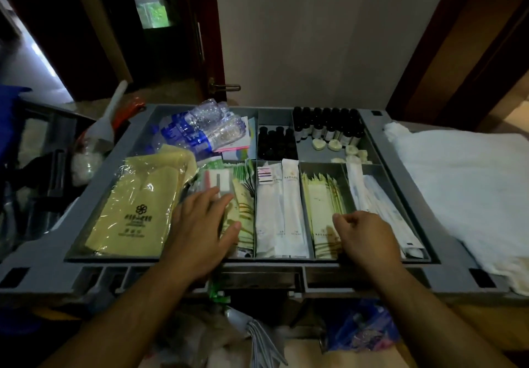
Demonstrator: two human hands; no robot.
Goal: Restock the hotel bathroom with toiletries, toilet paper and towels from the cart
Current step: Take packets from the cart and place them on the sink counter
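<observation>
Head view. I log two hands over one grey cart tray, which is split into compartments.

Left hand: fingers straight and spread, lying flat on the green and yellow sachets in the front row.

Right hand: fingers curled, thumb and forefinger close together, at the near end of the pale yellow sachets. I cannot tell whether it pinches one.

Counts:
- Yellow wrapped packets: one stack, front left; number in it unclear.
- Water bottles: one heap lying on its side, rear left. At least three.
- Dark small bottles: two groups, one in the rear middle compartment and one rear right. Too crowded and dark for an exact count.
- Round soaps: two plain to see, with more wrapped pieces beside them.
- White sachets: two on top, between the green and pale yellow lots.
- Long white packets: one lot, front right.
- Towels: one white folded pile on the cart top, right of the tray.

Writing: the top yellow packet carries a dark flower emblem with lines of print under it, too small to read. The water bottles have blue labels, unreadable.
</observation>
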